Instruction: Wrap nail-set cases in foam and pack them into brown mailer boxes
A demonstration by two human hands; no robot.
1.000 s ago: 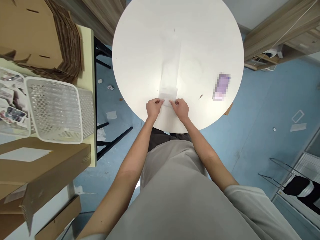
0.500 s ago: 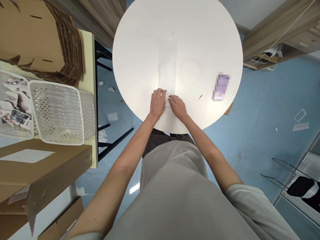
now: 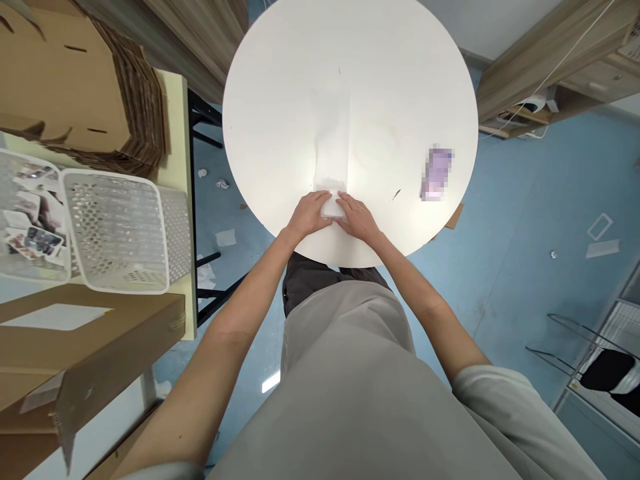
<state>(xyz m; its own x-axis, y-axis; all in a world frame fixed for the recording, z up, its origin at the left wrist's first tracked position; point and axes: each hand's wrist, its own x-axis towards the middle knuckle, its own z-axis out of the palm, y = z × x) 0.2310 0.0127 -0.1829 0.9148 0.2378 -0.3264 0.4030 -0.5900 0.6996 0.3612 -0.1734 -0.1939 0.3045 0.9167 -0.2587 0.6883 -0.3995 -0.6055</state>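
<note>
A long, pale translucent sheet [image 3: 332, 143] lies on the round white table [image 3: 270, 100] and runs from the far part down to my hands. At its near end is a whitish folded part [image 3: 333, 205], hard to tell from the tabletop. My left hand [image 3: 313, 213] grips this part from the left, fingers on top and thumb at the near edge. On the other side my right hand [image 3: 356, 217] grips it in the same way. Between my fingertips is a small gap where the folded part shows.
A blurred purple object [image 3: 437, 173] lies on the table's right side. To the left, a side table [image 3: 176, 133] bears stacked cardboard [image 3: 65, 80], a white perforated basket [image 3: 117, 230], a container of cards [image 3: 35, 213] and a cardboard box [image 3: 100, 340]. Paper scraps lie on the floor.
Both hands have turned inward, their thumbs now showing at the near edge of the folded part. That part has come into clearer view between them. The whole view has shifted slightly.
</note>
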